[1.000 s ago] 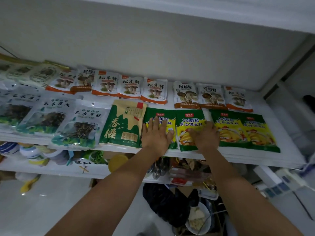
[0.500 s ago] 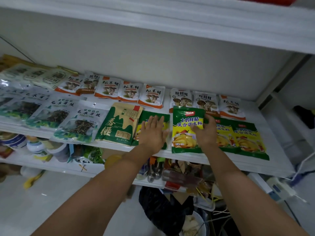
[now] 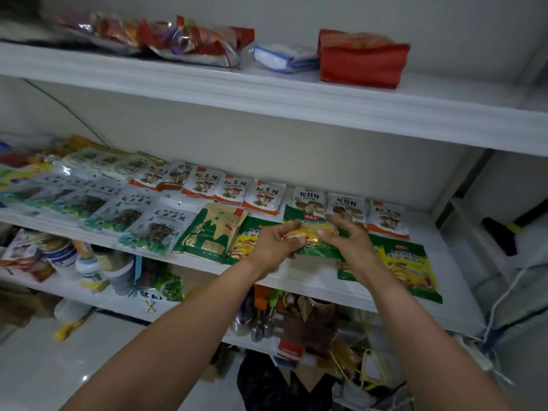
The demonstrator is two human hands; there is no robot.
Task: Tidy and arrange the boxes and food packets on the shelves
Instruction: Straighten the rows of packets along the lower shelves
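A green and yellow seasoning packet (image 3: 311, 229) is lifted just above the middle shelf (image 3: 311, 284). My left hand (image 3: 274, 243) grips its left side and my right hand (image 3: 348, 237) pinches its right side. A second packet of the same kind (image 3: 246, 240) lies flat below my left hand, and more of them (image 3: 406, 265) lie to the right. A green and tan packet (image 3: 212, 231) lies left of these. White mushroom packets (image 3: 234, 188) line the back of the shelf.
Clear packets of dark dried food (image 3: 124, 212) fill the shelf's left part. The upper shelf (image 3: 267, 93) carries red snack bags (image 3: 189, 40), a white pouch (image 3: 281, 56) and a red packet (image 3: 361, 60). Jars and utensils crowd the lower shelf (image 3: 98, 301). A black bag (image 3: 267, 381) lies on the floor.
My right hand lifted the seasoning packet off the shelf, and my left hand left the flat packet to grip it too. The camera tilted up, revealing the upper shelf.
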